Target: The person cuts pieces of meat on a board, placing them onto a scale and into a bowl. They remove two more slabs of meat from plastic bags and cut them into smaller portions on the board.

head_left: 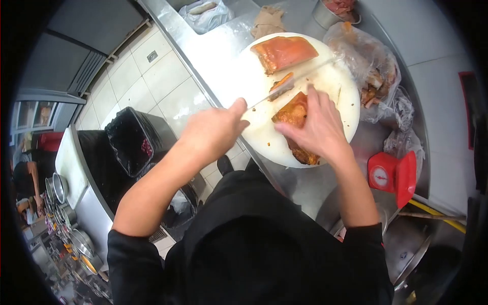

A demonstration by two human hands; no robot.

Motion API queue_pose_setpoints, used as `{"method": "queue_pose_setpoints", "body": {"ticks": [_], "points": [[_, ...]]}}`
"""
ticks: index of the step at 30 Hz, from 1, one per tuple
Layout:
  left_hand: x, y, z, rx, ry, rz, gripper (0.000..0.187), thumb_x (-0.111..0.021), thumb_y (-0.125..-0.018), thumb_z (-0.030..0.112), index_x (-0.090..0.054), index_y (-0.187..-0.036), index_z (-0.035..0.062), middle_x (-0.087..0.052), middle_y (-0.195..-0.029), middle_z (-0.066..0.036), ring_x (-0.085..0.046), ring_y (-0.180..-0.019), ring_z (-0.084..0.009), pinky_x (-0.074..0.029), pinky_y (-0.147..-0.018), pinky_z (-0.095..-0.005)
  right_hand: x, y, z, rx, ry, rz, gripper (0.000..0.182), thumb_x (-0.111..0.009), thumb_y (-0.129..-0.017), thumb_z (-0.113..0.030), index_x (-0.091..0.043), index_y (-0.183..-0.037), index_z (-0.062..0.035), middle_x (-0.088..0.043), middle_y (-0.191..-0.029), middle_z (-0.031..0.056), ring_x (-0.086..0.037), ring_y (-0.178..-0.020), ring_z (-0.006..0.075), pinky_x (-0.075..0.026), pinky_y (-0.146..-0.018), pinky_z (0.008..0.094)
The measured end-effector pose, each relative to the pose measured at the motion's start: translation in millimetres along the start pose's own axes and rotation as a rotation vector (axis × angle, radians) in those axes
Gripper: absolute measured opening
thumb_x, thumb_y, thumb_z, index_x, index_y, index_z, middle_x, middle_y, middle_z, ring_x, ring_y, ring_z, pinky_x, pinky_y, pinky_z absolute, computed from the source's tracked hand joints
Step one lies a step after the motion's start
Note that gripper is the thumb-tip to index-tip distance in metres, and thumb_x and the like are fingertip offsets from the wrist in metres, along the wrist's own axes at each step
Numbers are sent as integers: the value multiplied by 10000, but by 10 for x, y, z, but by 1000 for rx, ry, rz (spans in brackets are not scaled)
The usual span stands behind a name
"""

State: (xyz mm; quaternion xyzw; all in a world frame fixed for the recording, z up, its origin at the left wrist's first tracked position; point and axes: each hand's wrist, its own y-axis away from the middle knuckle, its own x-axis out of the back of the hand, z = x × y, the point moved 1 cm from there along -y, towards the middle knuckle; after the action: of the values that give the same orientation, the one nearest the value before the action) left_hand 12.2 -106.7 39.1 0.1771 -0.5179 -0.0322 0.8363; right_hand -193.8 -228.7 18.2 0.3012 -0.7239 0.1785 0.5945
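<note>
My left hand [213, 133] is closed around the handle of a knife, left of the round white cutting board [348, 91]. The knife's long blade [300, 77] reaches across the board, over a cut slice of roast meat [281, 87]. Under my right hand [317, 122] lies a browned piece of roast meat [291, 113], with my thumb on its near left side and fingers along its far right side. A larger slab of roast meat [284, 52] with glossy reddish skin rests at the board's far side. Small crumbs are scattered on the board.
A plastic bag of meat pieces [373, 81] sits right of the board, near a red scale [385, 173]. Behind stand a metal pot of meat [333, 12] and a brown cloth [268, 22]. A lined bin [129, 140] is on the floor at left.
</note>
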Motion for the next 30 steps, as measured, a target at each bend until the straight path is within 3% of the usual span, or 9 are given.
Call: {"method": "queue_pose_setpoints", "body": {"ticks": [5, 10, 13, 16, 17, 18, 22, 26, 30], "points": [[195, 41, -85, -33, 151, 263, 304, -672, -986, 248, -492, -1090, 27, -680, -812, -280, -667, -827, -505, -522, -696, -516, -230, -748, -297, 68, 187, -257, 771, -749, -847, -486, -554, -1371, 46, -605, -1304, 295, -578, -1239, 398, -470, -1064, 470], [253, 244, -118, 83, 347, 297, 300, -677, -992, 219, -515, -1148, 19, -690, -846, -280, -685, -817, -490, -533, -701, -479, 44, -675, 34, -111, -350, 6, 537, -798, -762, -286, -659, -1191, 6, -523, -1320, 276, -544, -1255, 397, -464, -1074, 460], [192, 567, -443, 204, 393, 319, 284, -669, -1000, 209, -540, -1166, 18, -674, -737, -165, -694, -629, -273, -517, -583, -364, 409, -313, 742, -196, -847, 163, 484, -833, -818, -293, -681, -1184, -15, -700, -990, 69, -655, -843, 166, -555, -780, 308], [119, 672, -630, 294, 541, 312, 268, -654, -1011, 207, -538, -1153, 12, -624, -672, -90, -616, -523, -147, -473, -503, -298, 361, -210, 1801, -467, -964, 121, 476, -801, -883, -328, -665, -1231, -32, -705, -1027, 67, -671, -879, 154, -564, -790, 308], [67, 737, -675, 324, 593, 317, 264, -650, -1015, 208, -538, -1149, 10, -608, -658, -72, -592, -502, -120, -460, -486, -283, 320, -257, 2002, -601, -854, 202, 590, -798, -890, -337, -603, -1334, -2, -693, -1140, 152, -691, -1009, 235, -561, -887, 341], [50, 770, -652, 344, 597, 301, 266, -649, -1014, 209, -538, -1148, 8, -612, -658, -75, -599, -504, -128, -466, -491, -288, 240, -278, 2296, -508, -290, 271, 714, -803, -881, -373, -537, -1402, 36, -634, -1273, 252, -643, -1185, 345, -517, -1011, 381], [117, 646, -325, 321, 551, 234, 297, -660, -1003, 237, -549, -1152, 5, -637, -674, -135, -661, -560, -215, -511, -552, -337, 581, -183, 1233, 135, -352, 231, 781, -852, -768, -385, -570, -1399, -22, -591, -1379, 213, -536, -1328, 400, -419, -1134, 439], [28, 422, -144, 184, 479, 224, 345, -669, -1000, 266, -541, -1170, -6, -658, -754, -227, -696, -724, -398, -532, -674, -423, 315, 7, 116, 949, 11, -248, 674, -840, -761, -415, -644, -1354, -160, -520, -1468, 181, -446, -1396, 411, -362, -1170, 514], [-39, 395, -23, 89, 505, 220, 358, -677, -995, 273, -535, -1168, -7, -672, -791, -252, -698, -777, -442, -532, -697, -448, 101, -326, 370, 636, 110, -302, 743, -785, -776, -548, -627, -1389, -160, -446, -1528, 206, -417, -1413, 430, -351, -1176, 517]]}}
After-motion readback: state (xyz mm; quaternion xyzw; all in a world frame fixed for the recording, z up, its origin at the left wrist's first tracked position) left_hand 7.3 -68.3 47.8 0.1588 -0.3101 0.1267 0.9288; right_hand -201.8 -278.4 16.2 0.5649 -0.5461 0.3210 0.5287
